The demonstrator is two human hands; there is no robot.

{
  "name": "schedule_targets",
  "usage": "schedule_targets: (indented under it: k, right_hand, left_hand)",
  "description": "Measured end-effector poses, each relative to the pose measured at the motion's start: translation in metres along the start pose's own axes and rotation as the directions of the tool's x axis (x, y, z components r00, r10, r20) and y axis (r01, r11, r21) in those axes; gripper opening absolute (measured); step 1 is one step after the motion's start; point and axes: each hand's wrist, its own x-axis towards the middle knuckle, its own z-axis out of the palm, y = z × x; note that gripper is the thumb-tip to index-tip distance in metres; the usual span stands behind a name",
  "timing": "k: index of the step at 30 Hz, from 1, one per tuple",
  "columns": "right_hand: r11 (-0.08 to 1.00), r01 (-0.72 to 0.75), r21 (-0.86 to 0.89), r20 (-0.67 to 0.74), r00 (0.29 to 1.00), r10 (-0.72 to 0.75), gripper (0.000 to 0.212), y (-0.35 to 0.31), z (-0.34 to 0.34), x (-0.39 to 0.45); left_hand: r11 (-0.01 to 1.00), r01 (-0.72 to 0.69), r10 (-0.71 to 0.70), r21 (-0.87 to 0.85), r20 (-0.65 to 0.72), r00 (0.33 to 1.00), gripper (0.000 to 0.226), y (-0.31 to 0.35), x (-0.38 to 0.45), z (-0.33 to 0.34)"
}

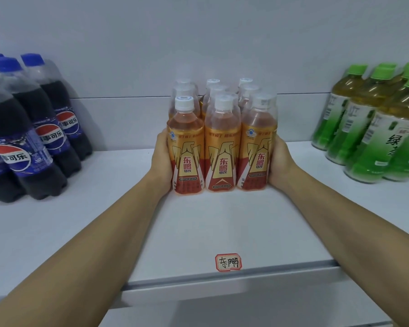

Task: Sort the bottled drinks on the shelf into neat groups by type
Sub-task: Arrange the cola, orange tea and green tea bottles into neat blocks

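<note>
Several orange energy-drink bottles (222,142) with gold and red labels and white caps stand upright in a tight block of rows at the middle of the white shelf (198,232). My left hand (162,159) presses against the left side of the front-left bottle. My right hand (279,161) presses against the right side of the front-right bottle. Both hands squeeze the block between them, fingers wrapped along the outer bottles and mostly hidden behind them. Dark cola bottles (31,128) with blue caps stand grouped at the left. Green tea bottles (373,128) with green caps stand grouped at the right.
A small red-bordered handwritten tag (228,262) is stuck near the shelf's front edge, below the orange block. The shelf's white back wall (198,43) rises behind the bottles. Bare shelf lies between the three groups and in front of the orange block.
</note>
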Motion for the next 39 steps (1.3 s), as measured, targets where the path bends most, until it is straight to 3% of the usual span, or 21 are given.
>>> schedule_targets:
  k: [3,8,10,12,13,15,17,18,20,23,25,28,30,33,37,39]
  right_hand:
    - [1.0,0.005,-0.024,-0.002,1.0,-0.005,0.064,0.0,0.0,-0.003]
    - [1.0,0.021,-0.022,-0.179,0.984,-0.025,0.067,-0.002,0.001,-0.004]
    - [0.985,0.011,-0.17,-0.333,0.941,-0.068,0.066,-0.006,-0.004,-0.005]
    - [0.912,-0.041,-0.408,-0.4,0.906,-0.138,0.062,-0.016,-0.011,-0.015]
    - [0.83,-0.065,-0.554,-0.369,0.913,-0.175,0.059,-0.023,-0.014,-0.023]
    - [0.54,-0.057,-0.84,-0.207,0.953,-0.221,0.05,-0.034,-0.026,-0.047]
    - [0.224,0.009,-0.975,-0.035,0.98,-0.194,0.044,-0.043,-0.041,-0.074]
    - [0.097,0.042,-0.994,0.025,0.985,-0.172,0.047,-0.048,-0.049,-0.085]
    - [-0.086,0.109,-0.99,0.121,0.982,-0.143,0.056,-0.058,-0.065,-0.102]
    - [-0.25,0.177,-0.952,0.211,0.971,-0.117,0.058,-0.076,-0.092,-0.121]
    - [-0.371,0.193,-0.908,0.249,0.962,-0.109,0.057,-0.091,-0.112,-0.133]
    - [-0.527,0.232,-0.818,0.325,0.942,-0.089,0.054,-0.12,-0.15,-0.149]
    - [-0.56,0.26,-0.787,0.377,0.921,-0.102,0.048,-0.141,-0.182,-0.16]
    - [-0.559,0.292,-0.776,0.425,0.897,-0.122,0.038,-0.166,-0.23,-0.175]
    - [-0.56,0.298,-0.773,0.43,0.895,-0.118,0.032,-0.199,-0.291,-0.173]
    - [-0.475,0.282,-0.833,0.423,0.88,-0.218,0.026,-0.208,-0.32,-0.168]
  left_hand:
    - [1.0,-0.004,0.004,0.027,0.001,1.0,0.053,0.002,-0.003,0.001]
    - [0.995,0.029,-0.026,0.092,-0.033,0.999,0.048,0.011,-0.013,-0.002]
    - [0.988,0.057,-0.041,0.143,-0.111,0.993,0.036,0.017,-0.016,-0.006]
    - [0.942,0.085,-0.043,0.324,-0.136,0.99,0.027,0.027,-0.019,-0.015]
    - [0.856,0.104,-0.051,0.506,-0.117,0.992,0.025,0.034,-0.023,-0.021]
    - [0.488,0.099,-0.031,0.867,-0.096,0.995,0.028,0.044,-0.037,-0.034]
    - [0.105,0.082,0.005,0.991,-0.083,0.997,0.028,0.049,-0.061,-0.035]
    - [-0.006,0.054,0.009,0.999,-0.054,0.998,0.029,0.048,-0.075,-0.028]
    - [-0.088,-0.085,-0.053,0.992,0.081,0.995,0.027,0.042,-0.102,0.002]
    - [-0.102,-0.346,-0.141,0.932,0.331,0.933,0.03,0.015,-0.123,0.067]
    - [-0.23,-0.456,-0.094,0.86,0.447,0.89,0.039,-0.011,-0.121,0.113]
    - [-0.455,-0.503,0.007,0.735,0.568,0.823,0.05,-0.043,-0.106,0.181]
    - [-0.487,-0.512,0.006,0.708,0.588,0.809,0.052,-0.063,-0.095,0.22]
    - [-0.468,-0.47,-0.005,0.748,0.529,0.848,0.043,-0.092,-0.074,0.264]
    - [-0.351,-0.382,-0.01,0.855,0.404,0.915,0.04,-0.114,-0.045,0.294]
    - [-0.27,-0.308,-0.016,0.912,0.316,0.949,0.041,-0.117,-0.032,0.298]
